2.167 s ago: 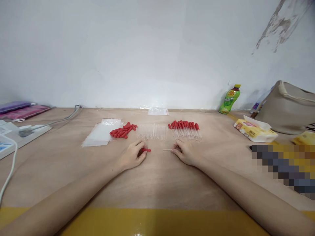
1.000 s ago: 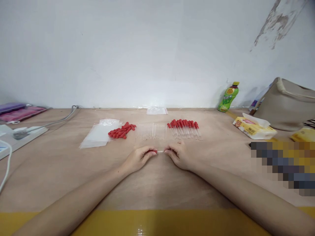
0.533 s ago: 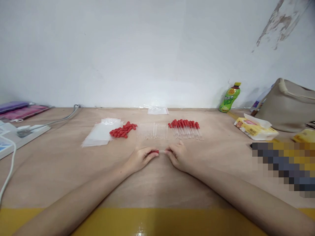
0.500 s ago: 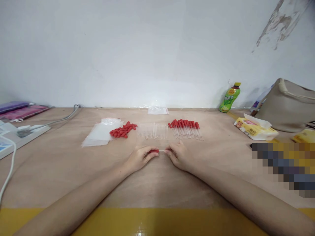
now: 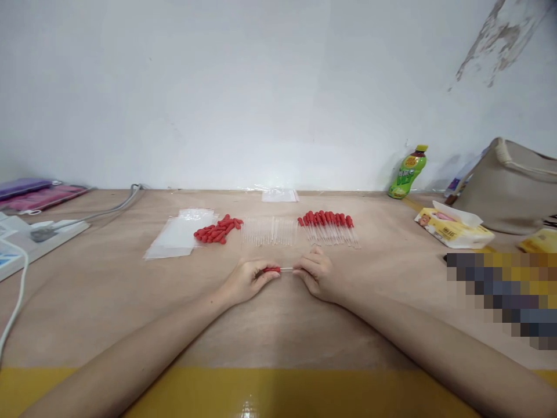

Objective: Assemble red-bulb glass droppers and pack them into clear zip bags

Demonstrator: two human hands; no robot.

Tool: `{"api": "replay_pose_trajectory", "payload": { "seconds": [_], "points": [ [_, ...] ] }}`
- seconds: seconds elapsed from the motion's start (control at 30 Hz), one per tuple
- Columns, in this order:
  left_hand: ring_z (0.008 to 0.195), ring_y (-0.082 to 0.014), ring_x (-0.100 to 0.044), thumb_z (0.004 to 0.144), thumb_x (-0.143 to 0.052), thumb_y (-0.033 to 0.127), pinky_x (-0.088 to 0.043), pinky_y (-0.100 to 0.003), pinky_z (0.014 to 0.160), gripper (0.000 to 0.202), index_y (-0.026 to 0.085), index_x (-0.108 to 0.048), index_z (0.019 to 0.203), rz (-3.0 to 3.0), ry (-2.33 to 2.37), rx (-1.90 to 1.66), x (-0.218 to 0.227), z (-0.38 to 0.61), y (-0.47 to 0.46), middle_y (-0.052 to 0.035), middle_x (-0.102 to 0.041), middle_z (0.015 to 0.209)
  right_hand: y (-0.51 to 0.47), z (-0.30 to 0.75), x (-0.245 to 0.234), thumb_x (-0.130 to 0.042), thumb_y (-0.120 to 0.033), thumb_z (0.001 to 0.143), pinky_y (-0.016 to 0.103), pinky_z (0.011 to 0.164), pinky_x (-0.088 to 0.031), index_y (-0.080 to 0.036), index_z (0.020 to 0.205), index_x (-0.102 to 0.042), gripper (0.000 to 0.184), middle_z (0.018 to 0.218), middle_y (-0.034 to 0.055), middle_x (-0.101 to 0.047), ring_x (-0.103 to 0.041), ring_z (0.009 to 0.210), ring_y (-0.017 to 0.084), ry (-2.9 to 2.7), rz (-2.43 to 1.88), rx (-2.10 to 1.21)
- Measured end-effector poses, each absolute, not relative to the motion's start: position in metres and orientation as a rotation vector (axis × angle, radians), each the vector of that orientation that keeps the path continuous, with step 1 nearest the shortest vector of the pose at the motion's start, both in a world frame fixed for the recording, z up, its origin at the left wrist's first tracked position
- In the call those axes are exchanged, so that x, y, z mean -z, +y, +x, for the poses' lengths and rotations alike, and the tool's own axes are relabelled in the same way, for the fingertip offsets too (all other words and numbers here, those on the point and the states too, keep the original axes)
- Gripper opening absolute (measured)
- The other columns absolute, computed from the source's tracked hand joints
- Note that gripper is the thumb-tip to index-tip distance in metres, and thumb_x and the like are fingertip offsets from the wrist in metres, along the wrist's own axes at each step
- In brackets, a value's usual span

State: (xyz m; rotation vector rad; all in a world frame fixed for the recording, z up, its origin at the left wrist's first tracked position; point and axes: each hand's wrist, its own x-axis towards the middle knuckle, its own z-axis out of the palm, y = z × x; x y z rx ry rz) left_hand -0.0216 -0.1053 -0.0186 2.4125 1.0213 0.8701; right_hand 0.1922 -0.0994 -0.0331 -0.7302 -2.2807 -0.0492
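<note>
My left hand [image 5: 250, 280] pinches a red rubber dropper bulb [image 5: 272, 269], whose open end faces right. From the right, my right hand [image 5: 316, 273] grips a thin clear dropper tube [image 5: 286, 269] that lies in line with the bulb and meets its end. How far the tube sits inside the bulb is hidden. Beyond my hands, loose red bulbs [image 5: 216, 230] are heaped on the left. A row of bare clear tubes [image 5: 270, 231] lies in the middle. To the right are several droppers [image 5: 329, 226] with red bulbs on clear tubes.
Clear zip bags [image 5: 174, 235] lie left of the bulbs, another bag [image 5: 279, 195] by the wall. A power strip [image 5: 65, 228] with cables is at far left. On the right stand a green bottle [image 5: 407, 174], a tissue pack [image 5: 455, 227] and a beige bag [image 5: 509, 186].
My right hand has shifted very slightly right, and a little more of the tube shows between my hands. Both hands keep their grip; the piles look the same.
</note>
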Motion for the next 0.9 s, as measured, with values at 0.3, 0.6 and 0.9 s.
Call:
{"api": "replay_pose_trajectory", "payload": {
  "seconds": [0.3, 0.6, 0.9],
  "points": [
    [0.073, -0.0129, -0.060, 0.083, -0.050, 0.026, -0.046, -0.023, 0.067, 0.017, 0.018, -0.062, 0.091, 2.526, 0.951, -0.840, 0.018, -0.020, -0.107, -0.0018, -0.067, 0.082, -0.103, 0.185, 0.036, -0.035, -0.022, 0.088, 0.028, 0.063, -0.030, -0.015, 0.071, -0.056, 0.028, 0.060, 0.0018, -0.057, -0.045, 0.055, 0.010, -2.335, -0.777, 0.017],
    [0.075, -0.0130, -0.061, 0.084, -0.050, 0.027, -0.046, -0.024, 0.069, 0.017, 0.019, -0.062, 0.093, 2.576, 0.927, -0.852, 0.022, -0.022, -0.101, -0.0015, -0.067, 0.084, -0.112, 0.181, 0.022, -0.037, -0.025, 0.088, 0.027, 0.068, -0.032, -0.016, 0.072, -0.058, 0.028, 0.068, 0.0022, -0.062, -0.051, 0.063, 0.011, -2.426, -1.010, -0.113],
    [0.077, -0.0150, -0.055, 0.079, -0.055, 0.027, -0.047, -0.027, 0.067, 0.031, 0.019, -0.052, 0.110, 2.557, 1.131, -0.951, 0.023, -0.033, -0.093, -0.0060, -0.057, 0.098, -0.088, 0.213, -0.017, -0.048, -0.025, 0.074, 0.021, 0.050, -0.032, -0.016, 0.069, -0.064, 0.019, 0.062, 0.0010, -0.061, -0.050, 0.054, 0.011, -2.219, -1.502, -0.503]
  ]
}}
